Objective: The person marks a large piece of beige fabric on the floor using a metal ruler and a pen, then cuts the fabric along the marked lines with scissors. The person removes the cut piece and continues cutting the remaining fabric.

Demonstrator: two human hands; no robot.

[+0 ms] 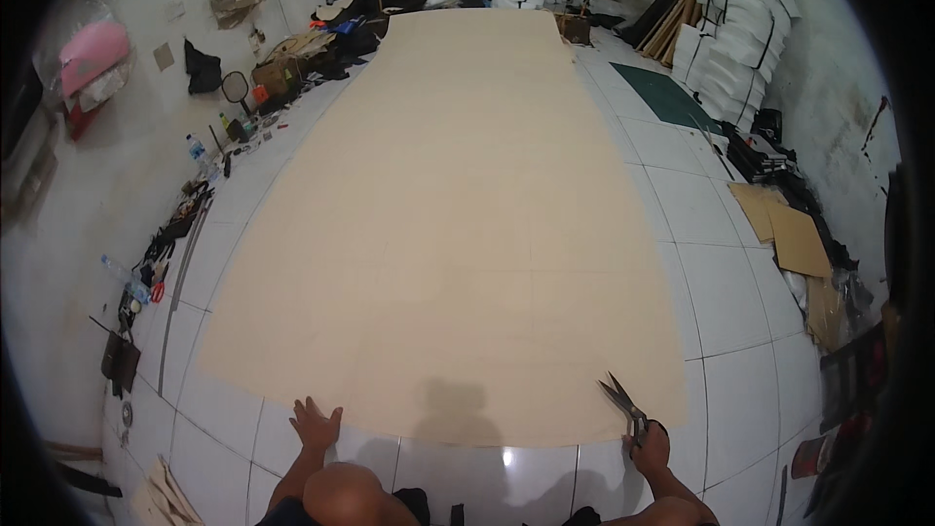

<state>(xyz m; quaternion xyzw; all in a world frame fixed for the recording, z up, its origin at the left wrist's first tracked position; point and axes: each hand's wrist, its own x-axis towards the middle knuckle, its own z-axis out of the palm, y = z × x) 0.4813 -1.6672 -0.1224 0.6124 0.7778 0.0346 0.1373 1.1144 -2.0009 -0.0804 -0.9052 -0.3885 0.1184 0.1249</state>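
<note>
A long sheet of cream fabric [467, 234] lies spread flat over the tiled floor, running from my knees to the far end of the room. My left hand [315, 423] rests with fingers spread at its near edge, toward the left corner. In my right hand [651, 448] is a pair of dark scissors [623, 399], gripped by the handles near the right corner. The scissor blades are parted and point away and to the left, over the fabric. Whether they touch the cloth I cannot tell.
White tiles [730, 297] border the fabric. Along the left wall lie tools, a plastic bottle [122, 273] and a long metal ruler [180, 282]. At right are cardboard pieces [799, 239], a green mat [662, 93] and stacked white bundles [735, 34]. Folded cloth [164, 495] sits at lower left.
</note>
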